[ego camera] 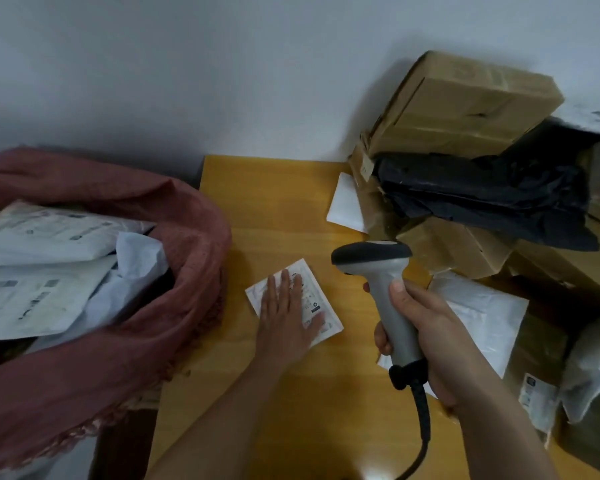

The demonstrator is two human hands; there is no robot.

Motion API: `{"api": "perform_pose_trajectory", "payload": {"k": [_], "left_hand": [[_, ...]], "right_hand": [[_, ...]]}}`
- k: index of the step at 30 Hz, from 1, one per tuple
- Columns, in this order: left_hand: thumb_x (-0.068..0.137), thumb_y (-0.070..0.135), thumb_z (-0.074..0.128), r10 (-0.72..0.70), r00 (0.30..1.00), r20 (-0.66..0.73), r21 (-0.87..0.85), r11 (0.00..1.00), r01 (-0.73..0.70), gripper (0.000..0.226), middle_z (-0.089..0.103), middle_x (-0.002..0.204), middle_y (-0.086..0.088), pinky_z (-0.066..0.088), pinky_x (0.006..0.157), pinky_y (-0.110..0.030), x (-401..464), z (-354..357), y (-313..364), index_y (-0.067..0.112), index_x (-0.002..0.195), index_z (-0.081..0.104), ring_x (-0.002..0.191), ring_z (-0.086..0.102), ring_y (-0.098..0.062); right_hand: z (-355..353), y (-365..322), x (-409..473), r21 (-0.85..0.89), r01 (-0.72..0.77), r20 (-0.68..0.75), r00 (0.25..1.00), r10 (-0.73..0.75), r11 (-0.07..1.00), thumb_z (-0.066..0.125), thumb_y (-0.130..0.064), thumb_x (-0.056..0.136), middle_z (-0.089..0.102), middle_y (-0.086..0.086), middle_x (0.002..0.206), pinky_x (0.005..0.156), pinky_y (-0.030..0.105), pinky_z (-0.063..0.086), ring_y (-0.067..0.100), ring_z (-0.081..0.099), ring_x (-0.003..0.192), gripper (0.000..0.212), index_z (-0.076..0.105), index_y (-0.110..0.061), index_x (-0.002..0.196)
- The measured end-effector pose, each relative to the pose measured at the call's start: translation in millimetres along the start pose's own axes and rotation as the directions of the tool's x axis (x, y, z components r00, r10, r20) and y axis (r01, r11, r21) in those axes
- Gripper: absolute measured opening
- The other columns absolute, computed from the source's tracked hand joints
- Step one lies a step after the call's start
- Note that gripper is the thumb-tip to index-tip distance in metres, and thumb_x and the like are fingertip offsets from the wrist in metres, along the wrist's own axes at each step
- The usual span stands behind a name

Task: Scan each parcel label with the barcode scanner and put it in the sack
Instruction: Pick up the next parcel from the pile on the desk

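Small white parcel (pixel 294 302) flat on table (pixel 264 209), long axis running near-right. Left hand (pixel 284 317) presses it, fingers straight; sack (pixel 174 271) just left. Right hand (pixel 420 327) grips scanner (pixel 381 289), head aimed left at label

You can read no text anywhere: the print on the small white parcel (pixel 293 301) under your left hand (pixel 284 318) and on the mailers in the sack (pixel 187 271) is blurred.

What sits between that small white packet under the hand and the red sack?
Nothing visible. Only bare table lies between the small white packet, held flat by the left hand, and the red sack beside it.
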State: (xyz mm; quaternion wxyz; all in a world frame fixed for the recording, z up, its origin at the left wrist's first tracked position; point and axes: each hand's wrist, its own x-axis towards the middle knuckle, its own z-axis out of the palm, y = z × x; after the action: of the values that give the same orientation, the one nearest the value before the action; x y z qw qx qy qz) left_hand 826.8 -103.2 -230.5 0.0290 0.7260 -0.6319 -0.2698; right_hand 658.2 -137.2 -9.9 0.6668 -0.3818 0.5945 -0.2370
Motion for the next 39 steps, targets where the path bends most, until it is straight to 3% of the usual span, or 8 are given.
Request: {"api": "perform_pose_trajectory", "payload": {"k": [8,15,20,22,31,34,37,39], "left_hand": [[0.071,0.093,0.025,0.097,0.994,0.046,0.157,0.982,-0.104,0.095,-0.042,0.152,-0.006,-0.037,0.103,-0.039,10,1,-6,0.054,0.142,-0.025,0.135,-0.046,-0.031],[0.067,0.084,0.057,-0.052,0.997,-0.057,-0.032,0.998,0.05,0.116,-0.019,0.159,-0.001,-0.012,0.117,-0.047,-11,-19,-1,0.044,0.151,-0.013,0.147,-0.016,-0.027],[0.062,0.047,0.089,-0.631,0.775,-0.033,-0.643,0.607,0.466,0.112,0.034,0.142,-0.014,0.039,0.104,-0.041,-41,-18,9,0.008,0.145,0.025,0.13,0.036,-0.032],[0.062,0.038,0.091,-0.686,0.723,0.079,-0.723,0.46,0.516,0.107,0.045,0.139,-0.016,0.042,0.102,-0.039,-41,-16,8,0.002,0.142,0.03,0.128,0.044,-0.032],[0.068,0.021,0.089,-0.677,0.702,0.222,-0.767,0.324,0.554,0.06,0.066,0.114,-0.006,0.052,0.069,-0.029,-33,-13,5,0.014,0.109,0.046,0.101,0.062,-0.023],[0.08,0.003,0.07,-0.555,0.804,0.211,-0.718,0.47,0.513,0.027,0.07,0.111,-0.003,0.052,0.061,-0.024,-38,-19,5,0.023,0.092,0.057,0.081,0.062,-0.014],[0.083,0.003,0.052,-0.401,0.916,-0.017,-0.332,0.866,0.373,0.029,0.06,0.119,-0.006,0.047,0.092,-0.037,-36,-36,4,0.024,0.098,0.065,0.11,0.053,-0.027],[0.087,0.008,0.057,-0.353,0.907,-0.228,-0.201,0.929,0.311,0.038,0.043,0.129,-0.009,0.034,0.097,-0.038,-33,-48,8,0.028,0.119,0.058,0.118,0.037,-0.029]], "right_hand": [[6,8,9,0.011,-0.078,-0.035,0.996,0.079,0.997,0.047,-0.038,0.102,0.059,0.011,0.06,0.046,0.023,0.046,0.015,0.056,0.05,0.031,0.064,-0.015,0.114],[6,-4,-13,-0.044,-0.074,-0.024,0.997,0.073,0.996,0.048,-0.039,0.102,0.06,0.011,0.065,0.046,0.022,0.047,0.012,0.058,0.048,0.029,0.063,-0.016,0.111],[17,-11,-28,-0.095,-0.071,0.014,0.997,0.072,0.993,0.049,-0.039,0.102,0.061,0.011,0.067,0.045,0.021,0.046,0.011,0.058,0.047,0.03,0.064,-0.015,0.109],[21,-15,-33,-0.119,-0.058,0.025,0.998,0.062,0.991,0.049,-0.04,0.102,0.062,0.008,0.06,0.046,0.022,0.047,0.012,0.057,0.048,0.029,0.065,-0.017,0.107],[27,-23,-58,-0.159,0.04,0.019,0.999,-0.037,0.986,0.049,-0.037,0.102,0.06,0.001,0.056,0.047,0.023,0.046,0.012,0.056,0.048,0.027,0.067,-0.016,0.099],[21,-24,-62,-0.18,0.043,0.014,0.999,-0.041,0.983,0.05,-0.038,0.102,0.06,0.004,0.055,0.052,0.028,0.047,0.015,0.056,0.049,0.027,0.067,-0.017,0.099],[12,-22,-63,-0.169,0.034,-0.004,0.999,-0.035,0.985,0.05,-0.04,0.101,0.06,0.009,0.057,0.053,0.03,0.046,0.017,0.056,0.05,0.028,0.067,-0.018,0.1],[7,-20,-63,-0.153,0.034,-0.024,0.999,-0.039,0.988,0.051,-0.041,0.1,0.063,0.019,0.067,0.057,0.035,0.046,0.021,0.057,0.053,0.028,0.067,-0.018,0.104]]}}
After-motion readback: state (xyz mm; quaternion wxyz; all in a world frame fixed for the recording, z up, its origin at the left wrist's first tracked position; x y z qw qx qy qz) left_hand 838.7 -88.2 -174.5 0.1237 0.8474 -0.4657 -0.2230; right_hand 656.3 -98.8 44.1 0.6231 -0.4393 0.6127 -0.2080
